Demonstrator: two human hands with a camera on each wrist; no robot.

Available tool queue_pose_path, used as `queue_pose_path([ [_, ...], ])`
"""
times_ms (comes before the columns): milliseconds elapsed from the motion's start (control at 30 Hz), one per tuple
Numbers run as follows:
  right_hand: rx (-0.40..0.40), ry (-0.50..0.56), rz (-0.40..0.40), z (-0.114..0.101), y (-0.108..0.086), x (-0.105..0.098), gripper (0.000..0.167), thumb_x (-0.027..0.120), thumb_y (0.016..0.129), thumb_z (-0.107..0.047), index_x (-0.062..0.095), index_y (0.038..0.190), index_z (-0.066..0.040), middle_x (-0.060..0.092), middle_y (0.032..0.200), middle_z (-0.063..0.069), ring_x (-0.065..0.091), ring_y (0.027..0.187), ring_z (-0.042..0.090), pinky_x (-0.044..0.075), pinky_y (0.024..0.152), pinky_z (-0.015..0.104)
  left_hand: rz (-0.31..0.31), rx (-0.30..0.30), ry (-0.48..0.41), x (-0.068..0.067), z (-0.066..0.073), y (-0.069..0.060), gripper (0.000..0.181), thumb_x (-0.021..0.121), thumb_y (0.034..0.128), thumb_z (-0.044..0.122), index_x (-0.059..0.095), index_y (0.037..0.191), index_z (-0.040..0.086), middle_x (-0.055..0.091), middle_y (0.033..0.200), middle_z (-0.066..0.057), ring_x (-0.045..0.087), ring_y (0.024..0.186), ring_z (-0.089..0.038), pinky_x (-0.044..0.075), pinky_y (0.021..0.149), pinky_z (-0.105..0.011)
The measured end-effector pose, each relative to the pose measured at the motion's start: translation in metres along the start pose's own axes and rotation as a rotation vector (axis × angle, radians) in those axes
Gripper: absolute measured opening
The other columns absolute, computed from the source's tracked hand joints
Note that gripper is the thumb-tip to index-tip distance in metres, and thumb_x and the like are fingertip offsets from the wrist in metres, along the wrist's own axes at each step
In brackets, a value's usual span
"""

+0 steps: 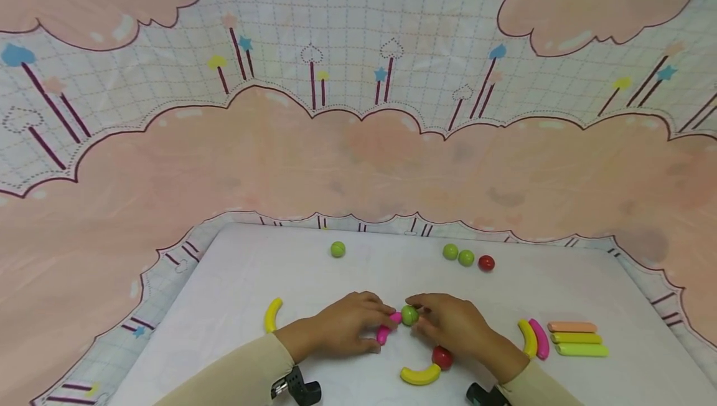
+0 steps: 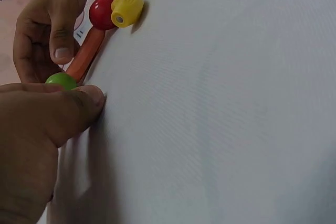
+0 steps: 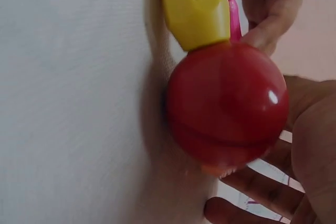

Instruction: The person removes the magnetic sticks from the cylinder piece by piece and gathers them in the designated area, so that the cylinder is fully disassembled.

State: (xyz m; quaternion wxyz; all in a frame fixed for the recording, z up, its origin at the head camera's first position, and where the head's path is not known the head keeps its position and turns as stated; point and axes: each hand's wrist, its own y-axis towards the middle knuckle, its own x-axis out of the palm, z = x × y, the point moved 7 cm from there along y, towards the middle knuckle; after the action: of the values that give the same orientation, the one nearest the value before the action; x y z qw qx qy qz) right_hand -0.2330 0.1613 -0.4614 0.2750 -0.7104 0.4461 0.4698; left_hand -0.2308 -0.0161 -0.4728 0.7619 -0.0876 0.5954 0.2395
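Note:
My left hand (image 1: 355, 325) pinches a pink curved stick (image 1: 383, 334), whose end meets a green ball (image 1: 409, 315). Around that ball curl the fingers of my right hand (image 1: 456, 325), index and thumb on either side. Near the right wrist, a red ball (image 1: 442, 358) joins a yellow curved stick (image 1: 420, 376). An orange stick (image 2: 86, 55) runs between the green and red balls in the left wrist view; the right hand hides it from the head view. Up close in the right wrist view, the red ball (image 3: 226, 103) covers part of the hands.
Green balls (image 1: 338, 249) (image 1: 458, 254) and a red ball (image 1: 486, 263) lie along the white table's (image 1: 269, 256) far side. A yellow curved stick (image 1: 272, 314) is at left. Yellow and pink curved sticks (image 1: 539, 339) lie right, beside several straight sticks (image 1: 577, 338).

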Motion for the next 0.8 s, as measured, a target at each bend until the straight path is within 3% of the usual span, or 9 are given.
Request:
queue_pose_path([
  [233,-0.007,-0.052,-0.001,-0.0054,0.0036,0.0023,0.034,0.081,0.090,-0.027,0.074,0.123,-0.024,0.069,0.102,-0.015,0.056,0.082,0.003,0.056,0.073,0.032,0.002,0.021,0.012,0.0004,0.0000,0.0006,0.042,0.078,0.0914,0.040,0.070,0.130,0.028,0.059,0.142,0.012,0.051,0.126,-0.011,0.041,0.110,-0.034],
  [567,-0.012,-0.044,-0.003,-0.0070,0.0036,0.0019,0.029,0.080,0.091,-0.026,0.073,0.120,-0.024,0.067,0.097,-0.017,0.055,0.079,0.003,0.054,0.072,0.031,0.021,0.043,0.050,0.0002,0.0014,-0.0002,0.039,0.076,0.0895,0.047,0.073,0.125,0.030,0.062,0.139,0.012,0.053,0.124,-0.011,0.042,0.107,-0.033],
  [800,0.091,0.024,-0.025,0.0022,-0.0003,0.0018,0.031,0.082,0.089,-0.024,0.071,0.118,-0.027,0.065,0.094,-0.019,0.057,0.083,0.005,0.056,0.079,0.033,0.010,0.049,0.059,0.0007,0.0036,-0.0034,0.038,0.078,0.0873,0.046,0.076,0.121,0.028,0.066,0.133,0.009,0.054,0.124,-0.012,0.042,0.108,-0.032],
])
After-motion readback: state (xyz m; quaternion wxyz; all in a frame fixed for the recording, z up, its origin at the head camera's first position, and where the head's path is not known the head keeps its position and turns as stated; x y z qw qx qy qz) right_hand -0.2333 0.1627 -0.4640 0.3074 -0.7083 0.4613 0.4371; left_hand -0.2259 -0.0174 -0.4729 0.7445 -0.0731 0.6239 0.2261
